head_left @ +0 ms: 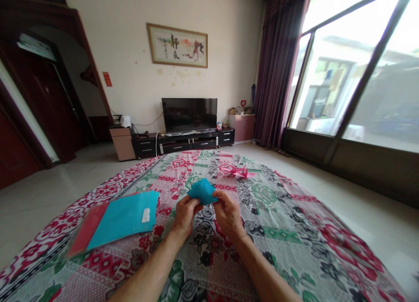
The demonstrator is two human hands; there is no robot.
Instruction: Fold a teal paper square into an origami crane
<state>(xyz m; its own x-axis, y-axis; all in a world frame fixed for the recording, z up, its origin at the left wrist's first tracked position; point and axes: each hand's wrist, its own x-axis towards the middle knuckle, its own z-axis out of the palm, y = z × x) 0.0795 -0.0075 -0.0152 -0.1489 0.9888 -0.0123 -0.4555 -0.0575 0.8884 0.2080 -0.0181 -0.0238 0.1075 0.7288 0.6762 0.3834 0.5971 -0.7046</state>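
A small folded piece of blue paper (pixel 203 190) is held up between both hands, above the middle of the patterned tablecloth (pixel 268 219). My left hand (pixel 186 214) pinches its lower left edge between thumb and fingers. At its right corner, my right hand (pixel 227 211) grips it with thumb and fingertips. The inner folds of the paper cannot be made out. To the left lies a stack of blue paper sheets (pixel 126 217) with a white label, partly over red sheets (pixel 85 228). Beyond my right hand sits a folded pink paper shape (pixel 240 172) with pointed tips.
The cloth-covered round surface fills the foreground. Across the floor stand a low black cabinet (pixel 196 143) and a television (pixel 190 114). A framed picture (pixel 178 45) hangs above. Dark curtains (pixel 278 70) and large windows are on the right, a doorway on the left.
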